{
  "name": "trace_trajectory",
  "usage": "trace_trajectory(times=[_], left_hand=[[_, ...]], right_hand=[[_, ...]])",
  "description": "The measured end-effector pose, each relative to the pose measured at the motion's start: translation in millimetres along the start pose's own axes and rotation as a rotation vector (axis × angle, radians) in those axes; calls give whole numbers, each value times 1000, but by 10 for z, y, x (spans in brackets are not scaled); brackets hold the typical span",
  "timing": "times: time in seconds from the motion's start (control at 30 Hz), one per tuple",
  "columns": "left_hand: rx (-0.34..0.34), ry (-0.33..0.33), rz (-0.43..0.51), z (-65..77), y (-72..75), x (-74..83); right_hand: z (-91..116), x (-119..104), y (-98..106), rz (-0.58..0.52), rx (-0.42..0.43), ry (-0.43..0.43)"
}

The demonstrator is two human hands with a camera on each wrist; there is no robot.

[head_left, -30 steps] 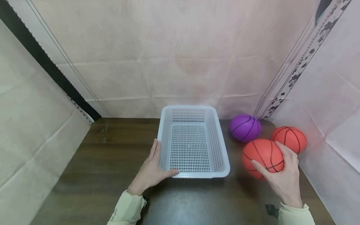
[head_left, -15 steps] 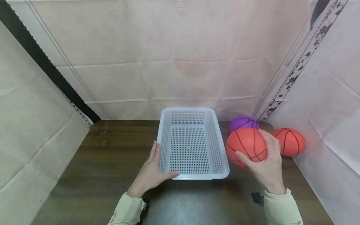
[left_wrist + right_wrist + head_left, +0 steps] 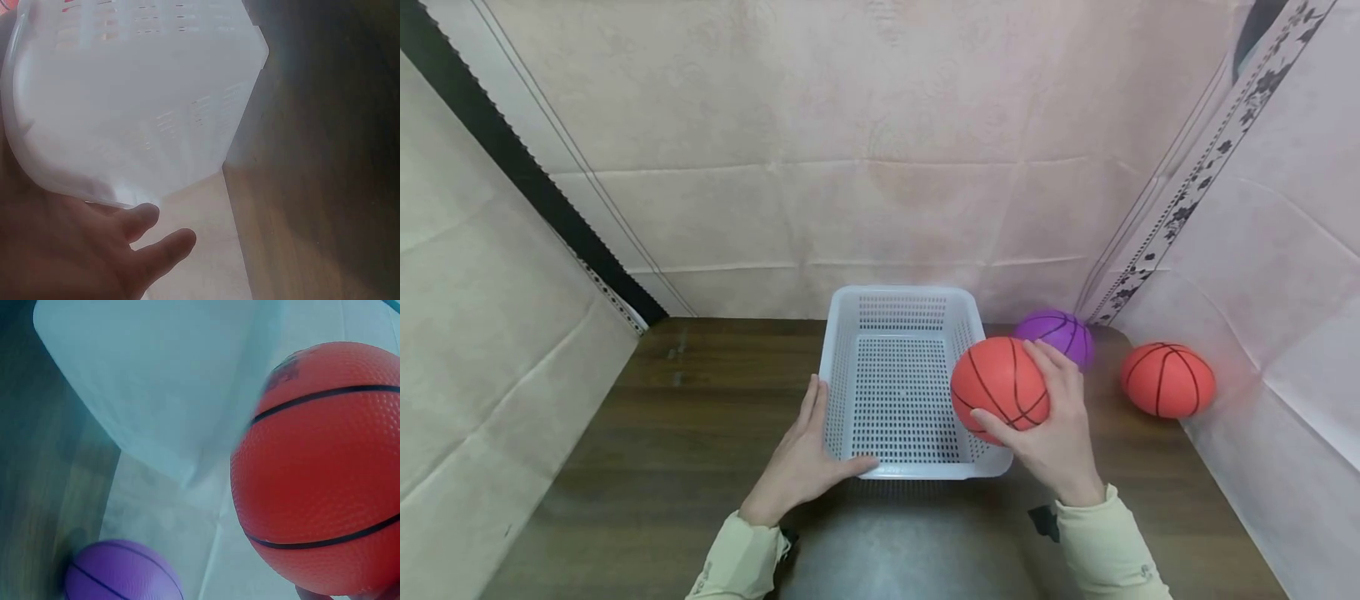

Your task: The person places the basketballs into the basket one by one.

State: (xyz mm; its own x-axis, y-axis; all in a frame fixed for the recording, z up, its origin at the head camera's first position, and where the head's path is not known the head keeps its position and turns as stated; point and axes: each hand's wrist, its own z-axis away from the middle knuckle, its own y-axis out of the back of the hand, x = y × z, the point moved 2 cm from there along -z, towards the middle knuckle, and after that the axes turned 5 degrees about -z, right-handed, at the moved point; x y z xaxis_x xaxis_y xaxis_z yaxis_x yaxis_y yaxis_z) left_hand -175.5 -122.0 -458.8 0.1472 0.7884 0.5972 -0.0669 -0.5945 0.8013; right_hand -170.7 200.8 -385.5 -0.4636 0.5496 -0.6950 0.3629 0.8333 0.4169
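Observation:
In the head view my right hand (image 3: 1052,425) grips a red toy basketball (image 3: 1000,390) with black lines. The ball overlaps the right side of a white perforated plastic basket (image 3: 996,468); in the right wrist view it is beside the basket's outer wall (image 3: 150,375). My left hand (image 3: 801,458) rests at the basket's near left corner, its thumb on the front rim and its straight fingers along the left side. The left wrist view shows those fingertips (image 3: 178,244) just past the rim. No ball shows inside the visible part of the basket.
A purple basketball (image 3: 1063,329) lies behind my right hand, near the back wall. Another red basketball (image 3: 1168,381) sits beside the right wall (image 3: 1285,358). Pale cloth walls enclose the dark wooden table (image 3: 700,433) at left, back and right.
My right hand has carried the red basketball left, from beside the other red ball to over the basket's right edge. The left hand and basket stay in place.

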Motion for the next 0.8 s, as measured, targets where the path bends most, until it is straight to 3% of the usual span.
trace_trajectory(times=[0.33,0.8], left_hand=[[-2,6,7,-4,3,-3],[-11,32,12,1,6,9]], right_hand=[[47,-17,-281,-11,-94,23],[66,4,-515,36,-195,36]])
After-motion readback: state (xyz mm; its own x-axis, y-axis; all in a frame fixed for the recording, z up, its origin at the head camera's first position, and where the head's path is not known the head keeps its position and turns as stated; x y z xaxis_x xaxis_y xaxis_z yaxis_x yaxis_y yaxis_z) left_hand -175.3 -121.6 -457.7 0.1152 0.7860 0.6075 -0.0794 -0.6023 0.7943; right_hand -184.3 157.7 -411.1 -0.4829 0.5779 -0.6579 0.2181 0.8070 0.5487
